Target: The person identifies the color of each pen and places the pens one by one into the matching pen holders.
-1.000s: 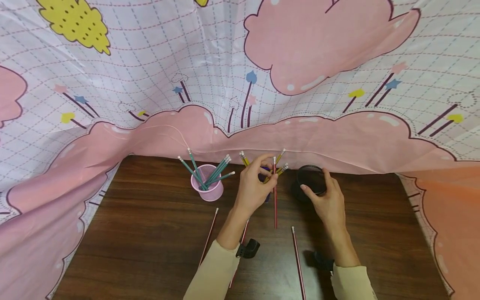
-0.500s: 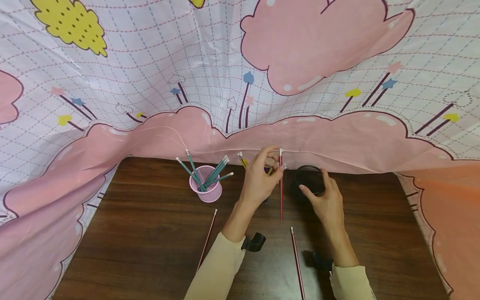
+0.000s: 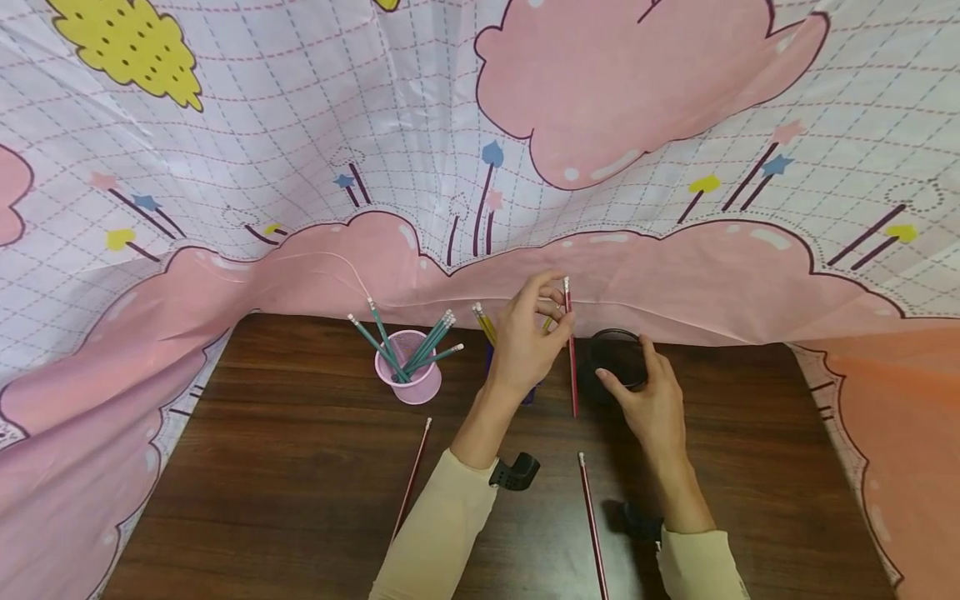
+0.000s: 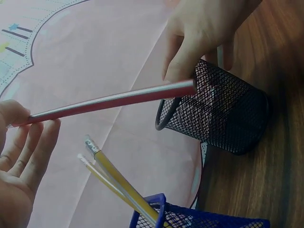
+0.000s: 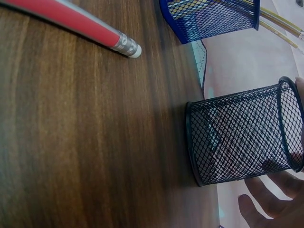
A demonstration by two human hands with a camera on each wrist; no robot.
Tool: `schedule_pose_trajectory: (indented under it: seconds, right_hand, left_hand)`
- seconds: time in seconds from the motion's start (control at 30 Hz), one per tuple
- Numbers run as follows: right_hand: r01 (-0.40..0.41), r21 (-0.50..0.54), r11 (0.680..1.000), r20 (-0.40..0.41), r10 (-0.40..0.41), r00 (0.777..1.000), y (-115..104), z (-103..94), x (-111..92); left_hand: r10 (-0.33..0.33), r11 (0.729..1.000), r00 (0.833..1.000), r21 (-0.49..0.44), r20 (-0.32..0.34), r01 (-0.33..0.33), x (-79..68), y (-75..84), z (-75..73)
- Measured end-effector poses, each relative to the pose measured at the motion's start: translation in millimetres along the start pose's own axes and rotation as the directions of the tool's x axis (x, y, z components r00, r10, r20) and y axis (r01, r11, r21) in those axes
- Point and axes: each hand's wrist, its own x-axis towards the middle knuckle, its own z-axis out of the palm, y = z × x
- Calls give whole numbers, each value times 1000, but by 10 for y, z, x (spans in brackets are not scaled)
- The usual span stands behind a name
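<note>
My left hand (image 3: 521, 350) pinches a red pencil (image 3: 573, 371) near its white eraser end, eraser up. The pencil is raised, and its unsharpened lower end overlaps the rim of the black mesh pencil cup (image 5: 237, 135) in the left wrist view. That cup stands upright, with my right hand (image 3: 656, 408) gripping it at the rim by thumb and fingers. Just left of it is a blue mesh pencil cup (image 5: 213, 21) holding yellow pencils (image 4: 118, 180); in the head view my left hand hides most of it.
A pink mesh cup (image 3: 420, 387) with several teal pencils (image 3: 435, 337) stands at the back left. Two red pencils lie on the wooden table (image 3: 300, 467), a left pencil (image 3: 412, 479) and a right pencil (image 3: 592, 525). A patterned cloth (image 3: 675, 292) hangs behind the cups.
My left hand has moved right and away from me, bringing the red pencil close to the black cup. Its forearm now covers another red pencil on the table. My right hand stays at the cup.
</note>
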Motion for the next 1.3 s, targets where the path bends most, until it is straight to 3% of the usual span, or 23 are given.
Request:
schedule_pose_trajectory:
  seconds: [0.27, 0.57, 0.77, 0.9, 1.3]
  right_hand:
    - [14, 2, 1000, -8, -14, 1000, -7, 25, 6]
    - [24, -1, 1000, -16, -24, 1000, -10, 10, 2]
    - [21, 11, 1000, -17, -21, 1000, 1, -7, -14]
    - [29, 24, 999, -23, -29, 999, -16, -3, -19]
    - [45, 2, 999, -38, -45, 998, -16, 4, -5]
  left_hand:
    - [-27, 1000, 999, 10, -27, 27, 48, -14, 18]
    - [19, 999, 993, -41, -119, -24, 135, 9, 70]
    - [15, 996, 987, -90, -162, -30, 160, 211, 12]
    - [2, 997, 985, -75, -172, -15, 185, 286, -23]
    - [4, 999, 986, -47, -164, -12, 190, 191, 93]
